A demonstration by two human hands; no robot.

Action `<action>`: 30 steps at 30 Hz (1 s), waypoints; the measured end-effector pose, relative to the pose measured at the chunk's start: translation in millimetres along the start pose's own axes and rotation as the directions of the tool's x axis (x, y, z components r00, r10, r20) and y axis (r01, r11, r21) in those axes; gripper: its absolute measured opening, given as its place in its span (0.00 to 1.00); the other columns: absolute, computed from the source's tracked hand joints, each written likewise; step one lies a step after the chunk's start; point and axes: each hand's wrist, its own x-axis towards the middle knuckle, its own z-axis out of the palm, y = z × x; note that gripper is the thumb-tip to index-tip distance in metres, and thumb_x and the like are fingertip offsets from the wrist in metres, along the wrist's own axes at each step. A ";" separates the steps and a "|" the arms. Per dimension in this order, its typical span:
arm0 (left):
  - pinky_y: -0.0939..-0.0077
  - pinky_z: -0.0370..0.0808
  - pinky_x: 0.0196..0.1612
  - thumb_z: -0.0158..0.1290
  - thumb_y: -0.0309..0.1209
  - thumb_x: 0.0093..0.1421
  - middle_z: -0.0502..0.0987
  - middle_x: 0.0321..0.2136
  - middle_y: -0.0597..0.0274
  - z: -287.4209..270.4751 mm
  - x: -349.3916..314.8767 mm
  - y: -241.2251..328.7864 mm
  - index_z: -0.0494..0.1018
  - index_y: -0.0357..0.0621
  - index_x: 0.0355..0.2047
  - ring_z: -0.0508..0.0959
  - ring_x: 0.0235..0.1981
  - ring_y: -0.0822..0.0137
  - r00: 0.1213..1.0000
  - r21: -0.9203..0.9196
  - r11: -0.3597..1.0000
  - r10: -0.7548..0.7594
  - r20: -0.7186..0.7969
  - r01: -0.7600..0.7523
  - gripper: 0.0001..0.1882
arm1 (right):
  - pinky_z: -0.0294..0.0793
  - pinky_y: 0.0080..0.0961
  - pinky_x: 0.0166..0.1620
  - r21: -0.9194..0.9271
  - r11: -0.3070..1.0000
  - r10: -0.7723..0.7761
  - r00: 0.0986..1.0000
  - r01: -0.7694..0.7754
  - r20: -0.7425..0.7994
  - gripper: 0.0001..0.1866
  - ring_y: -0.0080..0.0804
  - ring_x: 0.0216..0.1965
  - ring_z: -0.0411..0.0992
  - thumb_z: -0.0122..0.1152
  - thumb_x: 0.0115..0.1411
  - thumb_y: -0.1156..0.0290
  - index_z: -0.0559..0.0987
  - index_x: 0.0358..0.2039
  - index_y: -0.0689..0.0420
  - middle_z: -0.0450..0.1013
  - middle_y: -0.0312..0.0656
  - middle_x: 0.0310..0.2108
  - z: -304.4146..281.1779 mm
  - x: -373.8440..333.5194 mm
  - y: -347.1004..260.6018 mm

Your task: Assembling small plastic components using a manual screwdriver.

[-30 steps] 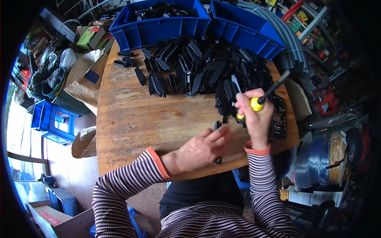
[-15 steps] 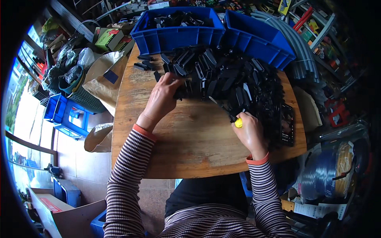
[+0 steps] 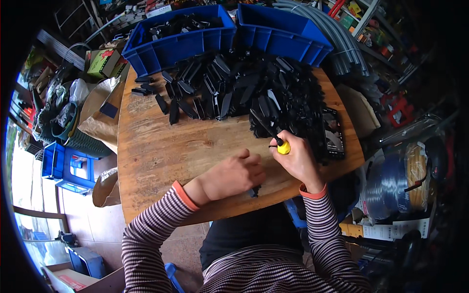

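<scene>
The left hand (image 3: pixel 234 177) seems clamped on a small black part (image 3: pixel 253 192) under its fingers; the right hand (image 3: pixel 298 158) grips a screwdriver (image 3: pixel 271 133).

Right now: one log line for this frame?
left hand: on small black part | right hand: grips yellow-handled screwdriver | black parts pile behind

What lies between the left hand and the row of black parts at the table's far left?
Only bare wood of the table, in the head view, between left hand and black parts.
</scene>
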 end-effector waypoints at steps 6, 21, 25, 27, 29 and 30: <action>0.74 0.68 0.47 0.52 0.32 0.50 0.75 0.39 0.65 9.1 4.1 5.2 0.74 0.46 0.40 0.73 0.42 0.67 0.999 0.105 0.994 0.024 0.047 -0.029 0.15 | 0.72 0.24 0.32 -0.005 0.998 -0.065 0.998 0.065 -0.014 0.08 0.33 0.25 0.74 0.66 0.52 0.79 0.74 0.31 0.63 0.75 0.43 0.24 4.9 -1.2 0.5; 0.73 0.72 0.45 0.51 0.32 0.50 0.75 0.40 0.57 11.1 -16.1 33.8 0.72 0.40 0.38 0.75 0.46 0.61 0.995 0.124 0.988 -0.082 -0.050 0.088 0.15 | 0.72 0.28 0.29 0.031 0.946 -0.324 0.931 0.323 0.166 0.09 0.38 0.28 0.75 0.65 0.48 0.82 0.76 0.31 0.62 0.72 0.44 0.27 22.2 7.2 -9.3; 0.73 0.72 0.45 0.51 0.34 0.50 0.75 0.40 0.57 10.2 -16.8 35.4 0.72 0.40 0.37 0.76 0.46 0.61 0.996 0.099 0.991 -0.087 -0.024 0.089 0.15 | 0.73 0.29 0.29 -0.025 0.945 -0.314 0.923 0.327 0.222 0.10 0.38 0.28 0.74 0.64 0.47 0.83 0.76 0.31 0.61 0.72 0.43 0.28 22.7 8.8 -11.9; 0.73 0.72 0.45 0.52 0.36 0.50 0.75 0.39 0.57 10.6 -16.3 36.9 0.71 0.40 0.37 0.76 0.46 0.60 0.995 0.041 0.995 -0.096 0.019 0.096 0.16 | 0.73 0.29 0.29 -0.080 0.928 -0.333 0.904 0.365 0.268 0.10 0.39 0.28 0.74 0.64 0.47 0.82 0.76 0.32 0.62 0.72 0.44 0.28 24.0 9.8 -13.0; 0.73 0.72 0.45 0.52 0.37 0.50 0.75 0.40 0.56 11.5 -15.9 37.6 0.71 0.40 0.37 0.76 0.46 0.60 0.995 0.032 0.995 -0.098 0.015 0.097 0.17 | 0.72 0.28 0.29 -0.181 0.877 -0.363 0.861 0.445 0.357 0.11 0.39 0.27 0.73 0.65 0.47 0.81 0.76 0.32 0.63 0.72 0.44 0.27 24.0 11.6 -13.9; 0.73 0.72 0.45 0.52 0.38 0.50 0.75 0.40 0.56 12.0 -16.6 37.9 0.71 0.40 0.38 0.76 0.46 0.60 0.995 0.024 0.995 -0.097 0.013 0.097 0.17 | 0.72 0.28 0.29 -0.183 0.877 -0.361 0.862 0.443 0.357 0.11 0.39 0.27 0.73 0.65 0.47 0.81 0.76 0.32 0.63 0.72 0.44 0.27 21.5 13.9 -13.1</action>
